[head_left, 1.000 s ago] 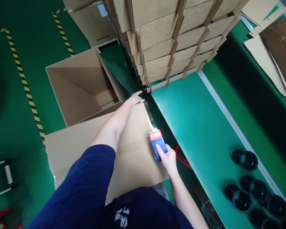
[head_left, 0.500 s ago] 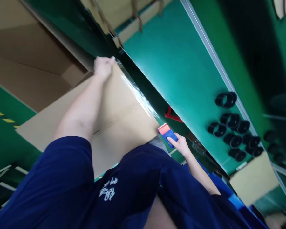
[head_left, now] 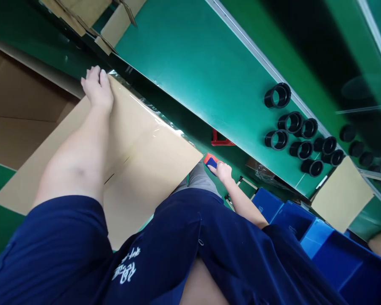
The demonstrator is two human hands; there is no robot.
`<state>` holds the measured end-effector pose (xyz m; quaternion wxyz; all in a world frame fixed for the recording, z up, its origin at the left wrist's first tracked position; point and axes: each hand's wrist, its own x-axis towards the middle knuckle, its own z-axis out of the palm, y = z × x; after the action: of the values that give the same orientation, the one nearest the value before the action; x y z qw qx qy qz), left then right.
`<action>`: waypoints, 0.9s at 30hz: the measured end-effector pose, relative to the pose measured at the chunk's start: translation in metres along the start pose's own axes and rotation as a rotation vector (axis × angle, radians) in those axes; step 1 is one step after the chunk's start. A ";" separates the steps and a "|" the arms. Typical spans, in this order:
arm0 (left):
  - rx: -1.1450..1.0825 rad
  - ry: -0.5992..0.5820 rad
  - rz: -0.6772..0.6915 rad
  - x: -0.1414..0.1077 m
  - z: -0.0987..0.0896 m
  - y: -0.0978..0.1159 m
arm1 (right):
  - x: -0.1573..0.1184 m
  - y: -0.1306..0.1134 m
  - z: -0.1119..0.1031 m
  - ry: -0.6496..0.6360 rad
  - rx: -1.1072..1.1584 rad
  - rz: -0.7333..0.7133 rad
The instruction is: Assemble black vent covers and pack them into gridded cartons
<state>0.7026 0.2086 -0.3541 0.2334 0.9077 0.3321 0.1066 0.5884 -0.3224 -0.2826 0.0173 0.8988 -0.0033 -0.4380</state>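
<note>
The left hand [head_left: 97, 88] lies open and flat on the far corner of a closed tan cardboard carton [head_left: 146, 169], a clear plastic tape strip [head_left: 147, 111] along its edge — the right hand [head_left: 220, 170] grips a blue-and-red tape dispenser [head_left: 211, 162] just off the next corner, a narrow gap separating the carton from the smooth green workbench [head_left: 190, 72]

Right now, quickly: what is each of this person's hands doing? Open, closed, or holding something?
Left hand: open, resting on the cardboard box.
Right hand: closed, holding a blue tape dispenser.

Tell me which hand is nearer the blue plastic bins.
The right hand: it grips a tape dispenser a short way from the blue plastic bins. The left hand is much farther off, on the cardboard carton.
</note>
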 end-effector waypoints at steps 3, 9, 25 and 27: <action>-0.181 0.026 -0.038 -0.069 -0.025 0.034 | -0.026 0.009 0.015 0.017 0.035 0.120; -0.736 -0.442 -0.164 -0.275 -0.078 0.091 | -0.126 0.022 0.035 0.147 0.744 -0.255; -1.330 -0.779 -0.827 -0.506 -0.201 -0.020 | -0.246 -0.071 0.156 -0.129 0.738 -0.709; -1.162 -0.682 -0.742 -0.519 -0.210 -0.036 | -0.264 -0.092 0.174 -0.108 0.733 -0.719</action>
<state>0.2167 -0.0323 -0.2094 0.7828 0.4509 0.4152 -0.1070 0.2882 -0.2297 -0.1846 -0.4508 0.7661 0.1518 -0.4322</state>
